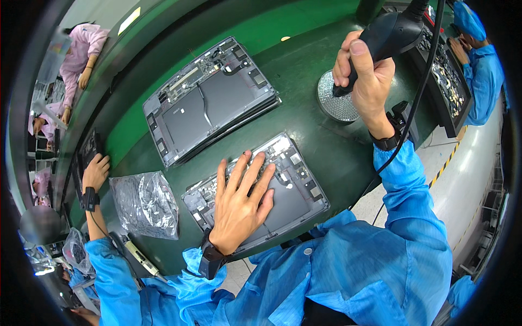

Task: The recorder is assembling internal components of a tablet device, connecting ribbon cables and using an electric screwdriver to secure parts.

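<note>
My left hand [243,198] lies with its fingers spread across an opened laptop base [296,198], whose circuit board and dark battery show. Up at the right, my right hand [370,81] is wrapped around a black electric screwdriver [389,35]. The tool's narrow end points down over a round, silvery dish [338,106] with a textured surface; whether it touches the dish I cannot tell. Beyond my left hand sits a stack of similar opened laptop bases [212,100], the top one showing its battery and a dark cable.
A clear plastic bag [144,204] lies left of the laptop base. Farther left, a co-worker's hand [96,173] is at a dark part. A pale handheld tool [140,256] rests nearby. At the right stands a black tray [446,81] of small parts, with another person [481,70] behind.
</note>
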`<act>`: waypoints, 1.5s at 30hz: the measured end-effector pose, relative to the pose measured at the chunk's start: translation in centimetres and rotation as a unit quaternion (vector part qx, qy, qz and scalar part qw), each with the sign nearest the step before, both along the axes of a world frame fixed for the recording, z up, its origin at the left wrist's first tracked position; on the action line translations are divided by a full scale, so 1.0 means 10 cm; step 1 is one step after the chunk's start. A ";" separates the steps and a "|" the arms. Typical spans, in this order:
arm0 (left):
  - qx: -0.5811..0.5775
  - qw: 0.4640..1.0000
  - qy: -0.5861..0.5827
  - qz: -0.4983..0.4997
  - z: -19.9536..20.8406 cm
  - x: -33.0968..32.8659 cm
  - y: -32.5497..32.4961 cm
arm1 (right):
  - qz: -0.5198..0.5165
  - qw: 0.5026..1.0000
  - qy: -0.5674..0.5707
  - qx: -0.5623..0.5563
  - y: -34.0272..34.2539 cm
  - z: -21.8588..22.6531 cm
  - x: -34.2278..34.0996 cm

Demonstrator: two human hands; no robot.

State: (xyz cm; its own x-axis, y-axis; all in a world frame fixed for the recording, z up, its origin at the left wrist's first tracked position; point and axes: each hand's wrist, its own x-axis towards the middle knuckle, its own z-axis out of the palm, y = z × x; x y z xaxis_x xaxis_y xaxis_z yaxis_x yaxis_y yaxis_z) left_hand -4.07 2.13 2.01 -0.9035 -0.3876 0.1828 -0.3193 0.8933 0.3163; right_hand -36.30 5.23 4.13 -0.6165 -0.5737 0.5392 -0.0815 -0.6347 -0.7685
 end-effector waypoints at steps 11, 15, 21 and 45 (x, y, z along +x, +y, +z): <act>0.001 1.000 -0.003 0.002 0.01 0.00 0.00 | -0.012 1.000 0.000 0.008 -0.06 -0.08 -0.05; 0.004 1.000 -0.003 0.003 0.01 0.00 0.00 | -0.008 1.000 -0.007 0.008 -0.07 -0.08 -0.02; 0.004 1.000 -0.002 0.007 0.01 0.00 0.00 | -0.008 1.000 -0.004 0.010 -0.10 -0.11 -0.02; -0.038 0.999 0.038 0.006 -0.07 -0.01 0.04 | 0.188 0.981 -0.047 -0.021 0.05 0.18 1.25</act>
State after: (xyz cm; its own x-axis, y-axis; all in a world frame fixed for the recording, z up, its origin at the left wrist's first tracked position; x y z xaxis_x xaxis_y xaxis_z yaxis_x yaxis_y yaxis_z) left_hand -4.19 2.51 1.31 -0.8814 -0.3808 0.2796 -0.3083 0.9120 0.2704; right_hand -23.77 5.78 5.95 -0.4141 -0.7478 0.5189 0.2339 -0.6383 -0.7334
